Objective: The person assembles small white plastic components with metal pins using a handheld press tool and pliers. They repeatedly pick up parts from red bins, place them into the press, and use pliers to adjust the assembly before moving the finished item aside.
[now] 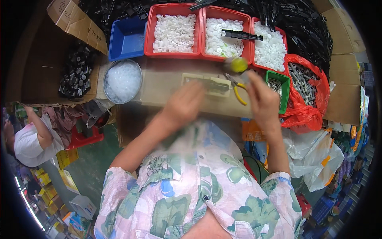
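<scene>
My left hand [186,101] is smeared by motion at the left end of a cream-coloured block fixture [219,89] on the work board; whether its fingers hold anything is hidden. On the right, my right hand [262,97] is raised with fingers curled. A blurred tool with a yellow rounded end [238,64] shows just past its fingertips and seems to be in its grip. Pliers with yellow handles [239,95] lie on the board between the fixture and my right hand. One black slotted strip [242,35] rests across the middle red bin.
Red bins [172,54] of small white parts line the back beside a blue bin [127,40]. A clear bowl [122,81] and carton [30,75] stand left. A green bin [284,93] and red bag [304,119] of metal parts sit right. Black parts [302,36] are heaped behind.
</scene>
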